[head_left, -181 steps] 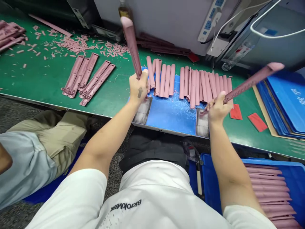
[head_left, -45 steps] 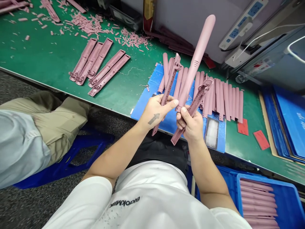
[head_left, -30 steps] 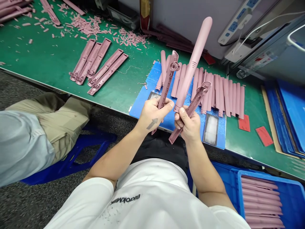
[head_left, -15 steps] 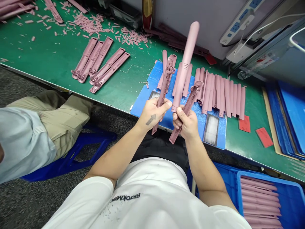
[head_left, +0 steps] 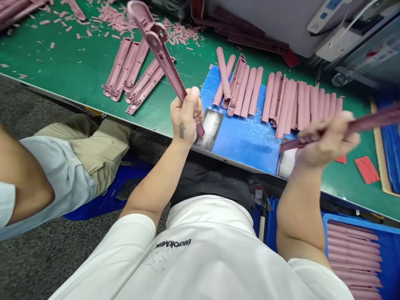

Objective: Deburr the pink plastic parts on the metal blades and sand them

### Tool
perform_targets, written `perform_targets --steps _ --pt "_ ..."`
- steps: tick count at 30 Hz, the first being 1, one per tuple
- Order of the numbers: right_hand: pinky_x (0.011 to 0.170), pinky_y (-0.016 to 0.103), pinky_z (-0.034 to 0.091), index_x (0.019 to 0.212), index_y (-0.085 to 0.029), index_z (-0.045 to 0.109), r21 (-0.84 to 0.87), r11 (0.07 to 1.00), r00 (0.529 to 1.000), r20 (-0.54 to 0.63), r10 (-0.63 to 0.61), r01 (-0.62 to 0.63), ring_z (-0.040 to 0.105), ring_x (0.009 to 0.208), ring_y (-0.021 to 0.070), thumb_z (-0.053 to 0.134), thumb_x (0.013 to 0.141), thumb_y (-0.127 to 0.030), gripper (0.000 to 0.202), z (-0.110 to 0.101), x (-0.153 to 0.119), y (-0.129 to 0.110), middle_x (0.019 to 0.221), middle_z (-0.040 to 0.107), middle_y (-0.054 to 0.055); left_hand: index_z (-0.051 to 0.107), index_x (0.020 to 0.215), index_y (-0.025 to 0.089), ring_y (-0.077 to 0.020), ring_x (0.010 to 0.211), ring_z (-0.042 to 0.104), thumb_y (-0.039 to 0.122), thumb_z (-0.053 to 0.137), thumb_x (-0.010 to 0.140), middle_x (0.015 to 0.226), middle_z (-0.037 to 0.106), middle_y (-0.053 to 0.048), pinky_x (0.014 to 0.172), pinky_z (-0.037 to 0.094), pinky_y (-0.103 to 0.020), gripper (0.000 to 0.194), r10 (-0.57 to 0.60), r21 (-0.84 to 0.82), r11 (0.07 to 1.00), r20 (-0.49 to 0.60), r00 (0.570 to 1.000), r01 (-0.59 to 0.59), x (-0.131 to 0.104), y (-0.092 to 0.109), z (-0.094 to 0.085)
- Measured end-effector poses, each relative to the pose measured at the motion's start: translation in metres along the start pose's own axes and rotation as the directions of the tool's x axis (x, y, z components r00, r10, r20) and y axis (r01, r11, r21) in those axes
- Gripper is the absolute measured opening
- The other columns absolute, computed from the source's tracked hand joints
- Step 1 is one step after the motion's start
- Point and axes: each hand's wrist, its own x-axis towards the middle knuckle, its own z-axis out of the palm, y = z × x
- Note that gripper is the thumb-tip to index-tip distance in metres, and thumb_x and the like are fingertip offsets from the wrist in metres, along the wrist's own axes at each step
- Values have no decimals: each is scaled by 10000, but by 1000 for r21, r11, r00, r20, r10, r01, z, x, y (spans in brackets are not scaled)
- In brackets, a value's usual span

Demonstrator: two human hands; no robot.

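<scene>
My left hand (head_left: 186,114) is closed around the lower part of a long pink plastic shell (head_left: 170,68). The shell tilts up to the left, its ribbed inner side and round hinge lugs showing. Off to the right, my right hand (head_left: 326,139), smeared by motion, grips a second pink plastic shell (head_left: 378,120) that points right, past the frame's edge. Between the hands lies a blue board (head_left: 243,143) with a row of smooth pink shells (head_left: 248,91) along its back. A greyish-white pad (head_left: 210,128) is on the board just beyond my left fist.
More pink shells (head_left: 123,68) lie to the left, with scattered pink scraps (head_left: 117,18) behind. A blue crate (head_left: 387,258) of pink shells stands below the table at right. A co-worker's leg (head_left: 108,146) is close by on my left. Red cards (head_left: 367,169) lie right.
My hands have moved apart: the left tilted its shell up-left, the right swung its shell out to the right. The long smooth pink piece is no longer between them.
</scene>
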Motion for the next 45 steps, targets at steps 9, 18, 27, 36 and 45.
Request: perform_targets --steps 9,18,27,36,45 --pt "430 303 258 713 -334 263 -112 984 982 -150 119 -136 186 475 118 664 1036 -905 769 -84 -22 5 582 142 -106 216 684 238 -102 534 136 444 795 1112 606 131 47 535 147 -297 749 53 -28 998 18 998 -53 -14 -18 29" --pt "435 295 198 641 -305 244 -4 999 987 -155 31 -32 164 445 68 816 1027 -683 787 -84 0 11 545 147 -112 210 647 283 -94 511 133 623 853 975 574 96 73 490 161 -332 798 128 25 991 80 989 -131 4 -29 37" --pt "457 353 145 597 -311 278 -6 998 992 -114 63 -64 149 444 97 837 985 -633 753 -70 -1 9 524 158 -81 201 588 260 -97 456 218 697 886 860 531 158 56 455 188 -304 857 36 81 996 102 994 -44 6 -21 42" --pt "436 336 139 592 -311 269 5 1000 992 -121 -27 28 111 420 107 805 989 -664 755 -64 6 16 510 137 -99 225 580 251 -98 466 221 714 826 923 529 178 55 457 201 -276 832 88 65 993 153 984 -98 15 -37 39" --pt "418 284 154 692 -322 264 -29 958 948 -154 278 -286 159 431 81 775 908 -934 826 -55 38 37 505 183 -144 360 753 272 -86 457 266 831 958 857 582 211 109 459 193 -291 825 -111 57 992 46 993 108 59 -55 58"
